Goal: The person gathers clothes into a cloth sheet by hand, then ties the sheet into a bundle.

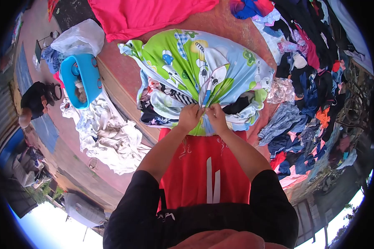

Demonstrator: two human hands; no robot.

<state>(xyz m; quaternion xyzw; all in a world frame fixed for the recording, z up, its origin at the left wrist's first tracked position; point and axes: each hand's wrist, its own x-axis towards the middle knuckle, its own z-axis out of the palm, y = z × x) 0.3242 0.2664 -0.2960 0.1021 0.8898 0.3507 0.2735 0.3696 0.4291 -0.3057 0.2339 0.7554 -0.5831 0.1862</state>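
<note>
Head view, the only feed I have. Patterned cloth (pixel 162 56), green, white and pale blue, drawn around mixed clothes. It lies directly against the fingers; bulk runs from them toward 12 o'clock, spreading to 10 and 2. Long axis roughly 9 to 3, crosswise to my forearms. Folds converge on the grip point at the near side, about mid-width.

Left hand (pixel 190 117) reaches in from 7 o'clock, right hand (pixel 215 118) from 5. Neither is clearly nearer: both touch the gather, side by side. Fingers of each are closed, pinching bunched cloth; exact fingertip placement too small to read. Sides gape: striped garment (pixel 179 95) visible toward 10, dark garment (pixel 239 103) toward 2 to 3.

Surface: reddish ground (pixel 120 68), bundle resting near the red trousers (pixel 187 174) at 6.

Surroundings, clock taken from the hands:
- 11: bright pink cloth (pixel 149 16), spread out.
- 10: blue basket (pixel 97 83), items inside; translucent bag (pixel 81 37) just beyond, beside it.
- 8 to 9: white clothes (pixel 112 139), heaped.
- 9, farther off: another person (pixel 34 99) in dark clothing.
- 2 to 4: large spread of assorted garments (pixel 280 120).
</note>
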